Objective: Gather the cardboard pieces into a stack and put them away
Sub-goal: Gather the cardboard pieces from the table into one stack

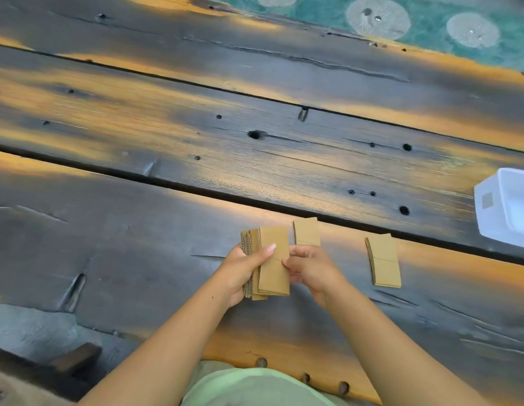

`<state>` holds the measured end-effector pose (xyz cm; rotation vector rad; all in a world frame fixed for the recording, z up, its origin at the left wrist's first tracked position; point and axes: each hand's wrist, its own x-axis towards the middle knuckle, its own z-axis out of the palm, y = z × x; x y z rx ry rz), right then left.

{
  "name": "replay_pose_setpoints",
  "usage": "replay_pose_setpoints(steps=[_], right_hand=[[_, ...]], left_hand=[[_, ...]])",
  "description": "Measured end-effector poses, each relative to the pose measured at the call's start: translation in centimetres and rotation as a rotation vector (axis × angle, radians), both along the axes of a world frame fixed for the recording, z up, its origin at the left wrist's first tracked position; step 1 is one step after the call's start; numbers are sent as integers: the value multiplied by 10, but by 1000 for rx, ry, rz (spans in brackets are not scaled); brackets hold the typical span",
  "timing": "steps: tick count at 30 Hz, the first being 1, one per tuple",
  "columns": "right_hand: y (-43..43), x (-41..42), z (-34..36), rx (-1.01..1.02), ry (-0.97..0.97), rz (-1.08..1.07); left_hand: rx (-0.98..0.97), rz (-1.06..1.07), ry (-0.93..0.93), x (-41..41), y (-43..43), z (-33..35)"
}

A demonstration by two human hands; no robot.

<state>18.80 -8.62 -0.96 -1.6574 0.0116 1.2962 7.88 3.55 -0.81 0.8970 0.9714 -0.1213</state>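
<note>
My left hand [240,271] holds a stack of brown cardboard pieces [272,276] just above the dark wooden table, thumb across the top piece. My right hand [309,266] pinches the right edge of the top piece of that stack. Behind my right hand another cardboard piece [307,230] lies flat on the table, partly hidden by the fingers. A small pile of cardboard pieces [383,260] lies flat to the right, apart from both hands.
A white plastic container [506,206] stands at the right edge of the table, cut off by the frame. The table [196,127] is made of wide planks with gaps and holes. A green patterned floor [424,22] shows beyond the far edge.
</note>
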Motion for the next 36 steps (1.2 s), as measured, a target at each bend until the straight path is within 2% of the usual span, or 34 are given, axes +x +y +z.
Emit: replay_pose_setpoints(steps=[9,15,20,26,31,36], right_hand=[[-51,3,24,125,-99,45],[-58,3,26,50,-230,199],[-54,8,21,-41,-216,300],[-41,19,-4,-211,-197,269],[-36,42,-22,-291,-137,91],[-31,71,-38,-351,-183,13]], left_hand=[[-14,-53,-51,15,-53,28],[-50,-82,-71,18,-60,29],[-47,-98,-26,19,-57,23],[-16,-57,69,29,-45,12],[2,-13,145,48,-31,-12],[24,50,185,66,-16,-29]])
